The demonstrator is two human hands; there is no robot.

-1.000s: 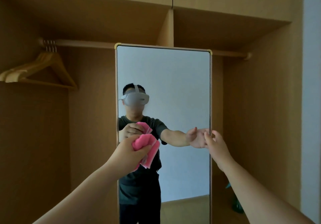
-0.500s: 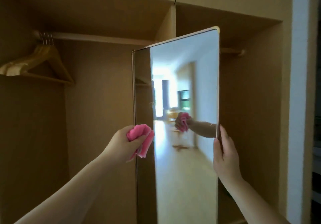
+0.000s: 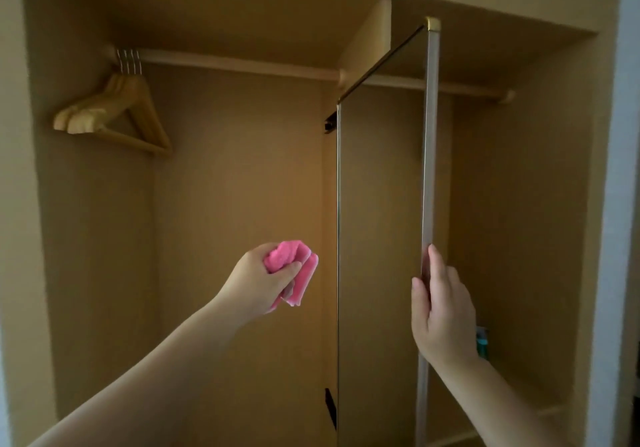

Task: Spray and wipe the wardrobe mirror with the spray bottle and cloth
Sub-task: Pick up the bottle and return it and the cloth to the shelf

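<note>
Head view: right hand [image 3: 441, 311] is gripping the mirror [image 3: 381, 238] edge, left hand [image 3: 258, 282] is squeezing the cloth [image 3: 294, 270]; fingers might be getting pinched if the mirror swings.

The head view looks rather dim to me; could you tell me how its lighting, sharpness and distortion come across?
Head view: dim, warm light, wardrobe corners shadowed; pink cloth and both hands slightly soft; wide-angle bending shows along the frame edges; the mirror, turned nearly edge-on, shows no glare.
</note>
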